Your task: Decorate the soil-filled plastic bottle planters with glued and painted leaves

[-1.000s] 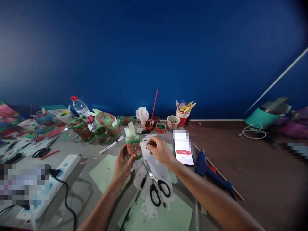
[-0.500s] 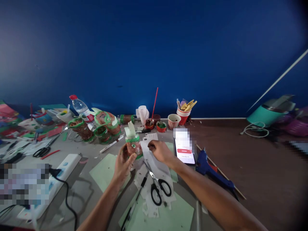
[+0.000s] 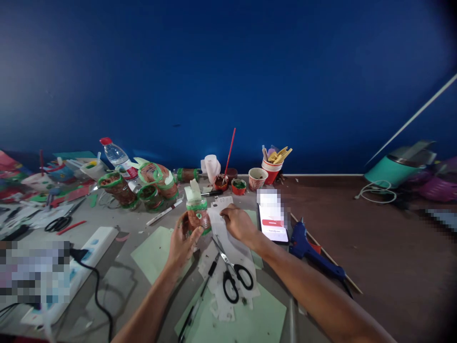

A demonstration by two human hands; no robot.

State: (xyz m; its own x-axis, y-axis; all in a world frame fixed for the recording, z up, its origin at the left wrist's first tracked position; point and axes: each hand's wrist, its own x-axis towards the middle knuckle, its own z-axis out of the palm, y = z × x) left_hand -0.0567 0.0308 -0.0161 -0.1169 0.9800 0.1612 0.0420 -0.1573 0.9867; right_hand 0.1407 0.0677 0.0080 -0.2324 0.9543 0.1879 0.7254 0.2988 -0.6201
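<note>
My left hand (image 3: 181, 245) is wrapped around a small clear jar (image 3: 199, 218) painted reddish brown, with green bands at top and bottom. Pale green paper pieces (image 3: 193, 191) stick up from its rim. Beside it, my right hand (image 3: 240, 224) is closed in a pinch over white paper scraps (image 3: 220, 228); whatever its fingertips hold is too small or hidden to name. Black-handled scissors (image 3: 228, 267) lie partly open on the scraps below both hands, with a black pen (image 3: 210, 274) alongside. Light green paper sheets (image 3: 262, 309) lie underneath.
A phone (image 3: 273, 219) and a blue glue gun (image 3: 310, 250) lie to the right. Painted jars (image 3: 119, 190), a water bottle (image 3: 119, 159) and paint cups (image 3: 238, 186) stand toward the blue wall. A power strip (image 3: 89, 257) with cables is at left.
The view has shifted very slightly. My left hand keeps its hold on the jar, and my right hand stays pinched over the paper in nearly the same place.
</note>
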